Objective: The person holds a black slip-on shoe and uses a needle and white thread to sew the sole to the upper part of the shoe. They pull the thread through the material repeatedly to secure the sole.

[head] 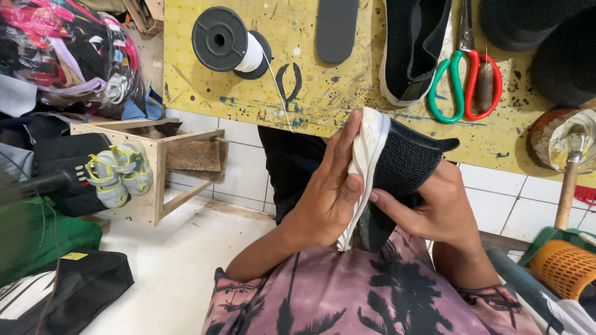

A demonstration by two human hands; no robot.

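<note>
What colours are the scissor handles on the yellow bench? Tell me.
One handle green, the other red, on the scissors; seen in the head view, the only one.

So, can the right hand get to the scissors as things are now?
Probably yes, but not right away: the right hand grips the black shoe together with the left hand. The scissors lie uncovered on the yellow board just beyond, nothing between.

Shoe (397, 167): our right hand (434, 211) and left hand (326, 198) are covering its lower half.
Scissors (465, 80): the top edge is cutting off the blades.
Second shoe (413, 43): the top edge is cropping it.
</note>
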